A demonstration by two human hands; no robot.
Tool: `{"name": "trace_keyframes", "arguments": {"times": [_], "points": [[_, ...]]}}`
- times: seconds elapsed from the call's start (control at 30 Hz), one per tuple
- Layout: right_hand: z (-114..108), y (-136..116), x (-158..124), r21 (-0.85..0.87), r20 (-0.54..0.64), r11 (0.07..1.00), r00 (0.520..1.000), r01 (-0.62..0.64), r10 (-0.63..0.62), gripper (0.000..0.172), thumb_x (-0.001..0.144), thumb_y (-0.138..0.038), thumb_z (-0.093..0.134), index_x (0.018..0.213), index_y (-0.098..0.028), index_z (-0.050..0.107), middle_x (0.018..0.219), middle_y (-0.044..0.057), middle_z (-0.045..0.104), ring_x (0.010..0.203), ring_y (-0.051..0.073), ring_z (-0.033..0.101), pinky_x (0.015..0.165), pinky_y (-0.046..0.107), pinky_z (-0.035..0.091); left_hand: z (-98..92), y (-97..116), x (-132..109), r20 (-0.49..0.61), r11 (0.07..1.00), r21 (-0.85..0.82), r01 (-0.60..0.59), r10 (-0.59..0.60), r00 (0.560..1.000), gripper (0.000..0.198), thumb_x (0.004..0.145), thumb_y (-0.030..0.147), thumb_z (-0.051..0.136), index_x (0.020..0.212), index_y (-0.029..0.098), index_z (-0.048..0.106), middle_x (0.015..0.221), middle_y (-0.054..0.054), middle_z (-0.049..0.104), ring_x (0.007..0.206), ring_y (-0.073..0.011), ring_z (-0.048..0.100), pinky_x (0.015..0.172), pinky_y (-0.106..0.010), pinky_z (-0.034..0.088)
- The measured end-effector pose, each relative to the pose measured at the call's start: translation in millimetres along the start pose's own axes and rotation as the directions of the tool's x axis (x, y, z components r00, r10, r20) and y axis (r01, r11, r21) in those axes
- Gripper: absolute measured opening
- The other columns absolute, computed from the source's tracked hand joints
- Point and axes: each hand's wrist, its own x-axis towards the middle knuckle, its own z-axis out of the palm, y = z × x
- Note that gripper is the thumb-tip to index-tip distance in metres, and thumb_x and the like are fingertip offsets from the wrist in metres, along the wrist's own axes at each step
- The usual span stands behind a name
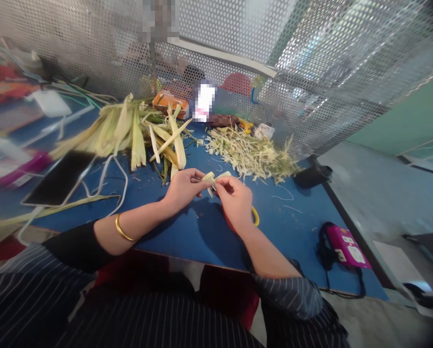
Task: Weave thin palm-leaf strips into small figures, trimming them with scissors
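My left hand [187, 189] and my right hand [235, 199] meet above the blue table [198, 232], fingers pinched on a small pale strip of corn husk [209, 177]. How the strip is folded is too small to make out. Under my right hand, a yellow-and-red loop [255, 216], perhaps a scissor handle, shows in part; my hand hides the rest. Beyond my left hand lies a heap of long dried corn husks [136, 130]. Past my right hand spreads a pile of small cut husk pieces [248, 153].
A black phone [61, 178] with a white cable lies at left. An orange box [171, 104] and a lit phone [203, 101] stand at the back by a perforated metal screen [238, 58]. A black cylinder [313, 177] and a magenta box [348, 246] with a black strap are at right.
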Motion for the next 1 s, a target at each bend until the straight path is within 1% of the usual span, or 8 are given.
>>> {"name": "trace_keyframes", "arguments": {"times": [0.23,0.33,0.43,0.53,0.67,0.77,0.9,1.0], "points": [[-2.1,-2.9,-1.3,-0.108,-0.002,0.993,0.999,0.045,-0.045,0.012,0.079,-0.029,0.054,0.075,-0.02,0.061,0.071,0.001,0.062,0.063,0.014,0.057,0.064,0.028,0.046,-0.4,-0.3,-6.2,-0.008,0.957,0.25,-0.15,0.157,0.988,0.021,0.074,0.035,0.062,0.082,0.016,0.066,0.068,-0.003,0.067,0.052,-0.01,0.055,0.049,-0.021,0.04],[-1.1,-2.8,-1.7,-0.049,0.003,0.999,1.0,0.01,-0.01,0.012,0.08,-0.031,0.054,0.077,-0.02,0.06,0.073,0.002,0.063,0.063,0.015,0.059,0.065,0.029,0.048,-0.5,-3.4,-6.7,0.003,0.923,0.33,-0.199,0.21,0.978,0.02,0.076,0.035,0.06,0.083,0.018,0.068,0.069,-0.002,0.067,0.055,-0.0103,0.055,0.052,-0.02,0.038],[-1.6,-3.5,-0.4,0.069,0.006,0.997,1.0,-0.026,0.025,0.015,0.08,-0.031,0.054,0.092,-0.021,0.056,0.076,0.001,0.063,0.063,0.014,0.061,0.065,0.029,0.049,-1.0,-4.7,-5.7,0.059,0.901,0.366,-0.233,0.227,0.972,0.021,0.078,0.035,0.056,0.082,0.019,0.07,0.072,-0.002,0.068,0.056,-0.01,0.053,0.053,-0.021,0.037],[-5.8,-5.5,2.6,0.101,0.068,0.994,0.997,-0.036,0.029,0.02,0.083,-0.032,0.051,0.098,-0.021,0.056,0.074,0.001,0.063,0.063,0.014,0.061,0.066,0.028,0.048,-2.3,-4.2,-4.3,0.125,0.895,0.374,-0.243,0.211,0.969,0.023,0.078,0.035,0.056,0.083,0.019,0.071,0.07,-0.002,0.068,0.054,-0.01,0.052,0.052,-0.021,0.035],[-14.4,-4.5,7.0,0.028,0.174,0.993,0.979,-0.117,0.11,0.028,0.084,-0.042,0.047,0.079,-0.019,0.063,0.055,-0.002,0.057,0.05,0.012,0.054,0.054,0.026,0.042,-4.8,-3.9,-2.4,0.243,0.886,0.387,-0.256,0.17,0.955,0.021,0.077,0.032,0.056,0.08,0.02,0.073,0.06,0.0,0.064,0.049,-0.0098,0.05,0.05,-0.022,0.035],[-20.0,-1.5,9.4,0.001,0.213,0.986,0.964,-0.165,0.161,0.023,0.077,-0.04,0.056,0.076,-0.019,0.064,0.054,-0.003,0.055,0.049,0.011,0.048,0.051,0.025,0.038,-6.0,-4.0,-1.2,0.339,0.921,0.333,-0.201,0.081,0.937,0.019,0.074,0.03,0.057,0.075,0.019,0.072,0.06,0.0,0.063,0.048,-0.01,0.052,0.05,-0.022,0.036],[-23.9,-0.4,10.9,0.03,0.258,0.985,0.954,-0.169,0.155,0.018,0.075,-0.036,0.056,0.072,-0.018,0.061,0.062,-0.002,0.057,0.055,0.01,0.049,0.055,0.025,0.038,-6.6,-0.6,-0.9,0.465,0.977,0.205,-0.059,-0.045,0.884,0.017,0.074,0.027,0.058,0.075,0.015,0.071,0.068,-0.003,0.066,0.049,-0.009,0.05,0.049,-0.021,0.037],[-21.1,-0.2,11.1,0.031,0.187,0.992,0.976,-0.121,0.113,0.016,0.078,-0.034,0.054,0.074,-0.019,0.058,0.063,-0.003,0.056,0.055,0.01,0.047,0.055,0.024,0.038,-7.4,3.1,-1.6,0.555,0.991,0.135,0.014,-0.087,0.827,0.017,0.074,0.026,0.058,0.072,0.014,0.069,0.062,-0.002,0.062,0.049,-0.0079,0.047,0.05,-0.02,0.038]]}}
